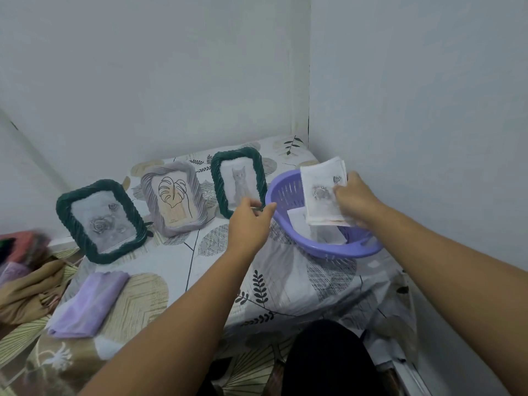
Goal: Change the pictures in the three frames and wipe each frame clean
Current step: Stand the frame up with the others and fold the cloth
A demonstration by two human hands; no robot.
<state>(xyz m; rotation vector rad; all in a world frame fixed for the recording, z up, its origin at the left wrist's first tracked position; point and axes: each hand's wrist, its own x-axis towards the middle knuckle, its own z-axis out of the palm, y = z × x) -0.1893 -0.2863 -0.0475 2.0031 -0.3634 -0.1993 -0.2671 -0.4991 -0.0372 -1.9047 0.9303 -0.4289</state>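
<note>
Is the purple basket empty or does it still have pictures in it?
Not empty. White sheets lie in the basket, below the stack of pictures that the right hand holds above it.

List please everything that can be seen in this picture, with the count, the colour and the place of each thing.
Picture frames: 3, standing in a row at the back of the table: dark green with a rose picture, grey-lilac with a leaf drawing, dark green with a cat picture.
Basket: 1, purple, right side of the table, papers inside.
Stack of pictures: 1, white with a grey rose print, held over the basket.
Cloth: 1, lilac, folded, front left.
Tablecloth: 1, white with leaf patterns.
Fabrics: several, tan, pink, at the left edge, blurred.
Left hand: 1, at the basket rim.
Right hand: 1, grips the stack.
</note>
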